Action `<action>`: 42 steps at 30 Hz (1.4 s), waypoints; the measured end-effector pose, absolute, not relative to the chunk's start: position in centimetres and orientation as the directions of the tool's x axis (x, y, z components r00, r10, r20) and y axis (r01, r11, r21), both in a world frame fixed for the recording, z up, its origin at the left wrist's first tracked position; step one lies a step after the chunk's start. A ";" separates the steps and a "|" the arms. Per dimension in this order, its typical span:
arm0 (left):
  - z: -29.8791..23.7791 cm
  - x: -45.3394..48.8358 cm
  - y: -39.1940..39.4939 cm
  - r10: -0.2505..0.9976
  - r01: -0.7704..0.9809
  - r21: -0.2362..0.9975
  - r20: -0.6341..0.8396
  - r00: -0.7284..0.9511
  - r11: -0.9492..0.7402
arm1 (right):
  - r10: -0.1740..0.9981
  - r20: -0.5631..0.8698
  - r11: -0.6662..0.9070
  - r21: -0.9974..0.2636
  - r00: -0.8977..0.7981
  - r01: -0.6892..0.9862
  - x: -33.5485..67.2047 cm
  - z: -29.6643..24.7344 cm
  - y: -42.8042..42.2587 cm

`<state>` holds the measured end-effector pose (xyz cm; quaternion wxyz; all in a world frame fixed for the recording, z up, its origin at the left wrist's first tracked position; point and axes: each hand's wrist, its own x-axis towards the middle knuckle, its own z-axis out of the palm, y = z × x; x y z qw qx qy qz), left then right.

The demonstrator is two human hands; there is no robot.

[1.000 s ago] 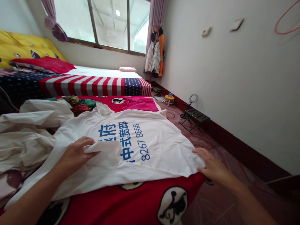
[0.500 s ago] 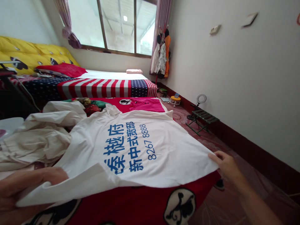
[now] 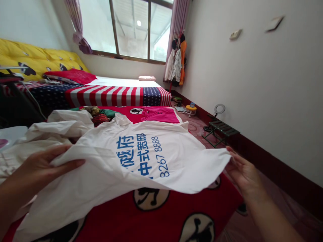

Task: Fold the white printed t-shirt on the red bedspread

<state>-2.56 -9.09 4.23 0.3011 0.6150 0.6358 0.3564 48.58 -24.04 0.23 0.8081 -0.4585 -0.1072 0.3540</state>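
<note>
A white T-shirt (image 3: 181,158) with blue printed characters and digits lies spread over a red patterned blanket (image 3: 121,215). Its near edge is lifted off the blanket by both hands. My left hand (image 3: 47,168) pinches the fabric at the left, thumb on top, and a loose flap hangs down below it. On the other side my right hand (image 3: 243,173) grips the shirt's near right corner, fingers closed on the cloth. Part of the print is covered by the raised fold. Crumpled off-white cloth (image 3: 68,124) lies to the left, beside the shirt.
A pink garment (image 3: 161,115) lies flat beyond the shirt. Farther back is a bed (image 3: 118,96) with a striped cover. A folding stool (image 3: 223,129) and a small orange-topped stool (image 3: 191,109) stand along the right wall. A white tub (image 3: 15,134) sits at far left.
Both hands have raised the shirt's near edge and moved it away from me. The left side is folded up over part of the print, and more red blanket shows in front.
</note>
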 end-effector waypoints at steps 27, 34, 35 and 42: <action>-5.4 6.5 -8.7 0.598 0.562 0.214 0.384 0.703 -0.799 | 0.724 0.210 -0.228 -0.826 0.657 0.515 52.9 -3.8 -18.8; -8.0 7.5 -10.1 0.642 0.556 0.324 0.319 0.698 -0.765 | 0.867 0.143 -0.309 -0.596 0.477 0.741 52.6 -4.5 -19.3; -8.0 7.4 -10.1 0.644 0.554 0.333 0.311 0.699 -0.762 | 0.872 0.139 -0.306 -0.594 0.470 0.744 52.7 -4.4 -19.2; -8.1 7.5 -10.4 0.661 0.565 0.346 0.335 0.672 -0.749 | 0.893 0.123 -0.302 -0.549 0.433 0.779 53.5 -3.9 -18.4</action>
